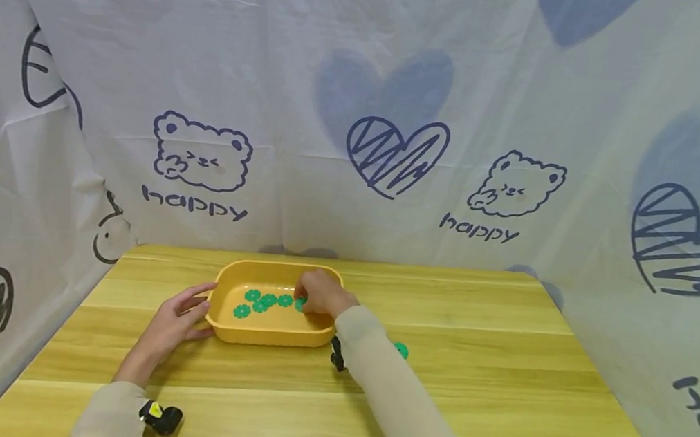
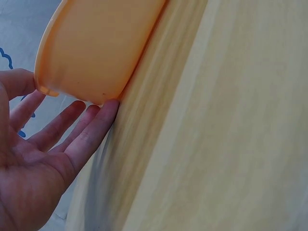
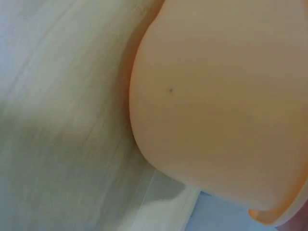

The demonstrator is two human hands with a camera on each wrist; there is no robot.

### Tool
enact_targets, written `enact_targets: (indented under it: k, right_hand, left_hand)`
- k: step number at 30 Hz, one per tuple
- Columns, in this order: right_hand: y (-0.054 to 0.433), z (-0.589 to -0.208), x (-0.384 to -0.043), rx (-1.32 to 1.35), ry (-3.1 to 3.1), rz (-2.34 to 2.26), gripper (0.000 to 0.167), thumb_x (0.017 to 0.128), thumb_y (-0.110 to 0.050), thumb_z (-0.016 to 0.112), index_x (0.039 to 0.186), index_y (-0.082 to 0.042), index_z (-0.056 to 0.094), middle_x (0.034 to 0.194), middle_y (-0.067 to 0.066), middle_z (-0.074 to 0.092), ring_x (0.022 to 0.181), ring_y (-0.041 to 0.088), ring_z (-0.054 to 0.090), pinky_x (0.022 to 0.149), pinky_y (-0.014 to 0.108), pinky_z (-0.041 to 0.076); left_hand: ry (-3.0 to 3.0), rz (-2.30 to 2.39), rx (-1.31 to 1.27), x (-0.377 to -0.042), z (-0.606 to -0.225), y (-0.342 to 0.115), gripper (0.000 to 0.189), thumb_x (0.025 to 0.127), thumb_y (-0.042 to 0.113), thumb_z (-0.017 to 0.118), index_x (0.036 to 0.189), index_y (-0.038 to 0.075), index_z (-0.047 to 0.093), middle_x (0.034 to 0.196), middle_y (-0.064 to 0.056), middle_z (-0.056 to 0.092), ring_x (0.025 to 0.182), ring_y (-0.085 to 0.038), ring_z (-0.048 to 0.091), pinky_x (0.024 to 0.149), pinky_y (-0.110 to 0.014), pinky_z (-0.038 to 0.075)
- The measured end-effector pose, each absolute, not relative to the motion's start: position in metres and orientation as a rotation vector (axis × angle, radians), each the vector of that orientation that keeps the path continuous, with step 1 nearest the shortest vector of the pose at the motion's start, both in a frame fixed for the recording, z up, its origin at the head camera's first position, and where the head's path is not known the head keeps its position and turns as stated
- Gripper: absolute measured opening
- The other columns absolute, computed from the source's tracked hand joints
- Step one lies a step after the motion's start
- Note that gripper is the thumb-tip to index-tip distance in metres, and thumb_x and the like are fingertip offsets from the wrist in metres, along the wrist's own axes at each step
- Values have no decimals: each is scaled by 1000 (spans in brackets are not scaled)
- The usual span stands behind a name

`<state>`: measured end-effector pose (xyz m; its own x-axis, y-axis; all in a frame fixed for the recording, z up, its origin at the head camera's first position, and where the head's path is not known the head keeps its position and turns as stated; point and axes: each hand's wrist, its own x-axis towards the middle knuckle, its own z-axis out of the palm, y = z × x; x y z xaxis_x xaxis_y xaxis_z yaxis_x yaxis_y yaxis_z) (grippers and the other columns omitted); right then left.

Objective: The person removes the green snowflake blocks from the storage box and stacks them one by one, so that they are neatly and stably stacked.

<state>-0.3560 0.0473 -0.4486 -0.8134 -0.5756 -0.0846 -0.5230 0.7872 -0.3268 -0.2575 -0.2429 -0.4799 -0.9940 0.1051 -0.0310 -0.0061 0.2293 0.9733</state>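
A yellow, round-cornered plastic basin [image 1: 271,338] stands on the table with several small green flower-shaped pieces [image 1: 242,311] on its floor. At its left end is my left hand [image 1: 174,321]; the left wrist view shows its fairly straight, spread fingers [image 2: 89,139] touching the outer wall and one digit at the rim. My right hand [image 1: 323,292] reaches down inside the basin's right part. Its curled fingers pinch a green flower-shaped piece [image 1: 301,304], partly hidden by them. In the right wrist view, only the basin's outer wall [image 3: 216,96] shows clearly, with the fingers hidden.
Beside my right forearm, another green flower-shaped piece [image 1: 401,350] lies on the wooden table [image 1: 498,384], partly covered by the sleeve. A white cloth [image 1: 297,103] with hearts and bears hangs behind and at both sides. Black wrist cameras [image 1: 162,419] sit on both wrists.
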Motion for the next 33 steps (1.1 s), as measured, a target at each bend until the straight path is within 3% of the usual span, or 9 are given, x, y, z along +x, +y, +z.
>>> enact_targets:
  k: [10, 14, 21, 24, 28, 33]
  right_hand:
    - [49, -450, -354, -903, 2765, -409, 24, 92, -11, 78, 115, -8, 78, 117, 5, 76, 105, 16, 68, 90, 24, 61]
    - [49, -451, -353, -916, 2771, -393, 22, 92, -12, 77, 113, -6, 78, 115, 6, 77, 94, 12, 66, 82, 20, 60]
    - [52, -451, -350, -959, 2764, -483, 7, 91, -13, 76, 94, -6, 77, 84, 0, 65, 70, 8, 46, 61, 17, 41]
    - [54, -447, -345, -956, 2731, -558, 12, 91, -15, 77, 98, -5, 77, 87, 2, 68, 73, 9, 50, 64, 17, 45]
    - [58, -440, -342, -965, 2695, -615, 27, 90, -16, 79, 113, -2, 76, 110, 8, 76, 89, 11, 61, 80, 19, 56]
    - [64, -430, -342, -989, 2675, -628, 29, 89, -16, 79, 114, -3, 76, 112, 8, 76, 95, 13, 64, 86, 20, 58]
  left_hand:
    - [2380, 1912, 97, -257, -480, -243, 54, 111, 23, 48, 160, 6, 33, 155, -32, 41, 122, -22, 61, 91, -40, 65]
    - [2378, 1914, 97, -257, -480, -242, 53, 111, 22, 47, 160, 5, 34, 155, -32, 41, 120, -20, 62, 91, -40, 65]
    - [2371, 1923, 100, -257, -479, -242, 53, 111, 22, 47, 159, 5, 33, 153, -32, 41, 117, -17, 62, 91, -40, 65]
    - [2369, 1921, 96, -256, -479, -241, 53, 111, 22, 47, 160, 4, 33, 153, -33, 41, 119, -19, 62, 91, -41, 65]
    - [2368, 1921, 93, -256, -478, -241, 53, 111, 21, 46, 160, 4, 33, 154, -33, 40, 121, -22, 61, 91, -40, 65]
    - [2366, 1925, 101, -256, -478, -242, 53, 111, 20, 46, 160, 4, 33, 154, -33, 40, 120, -19, 62, 91, -40, 65]
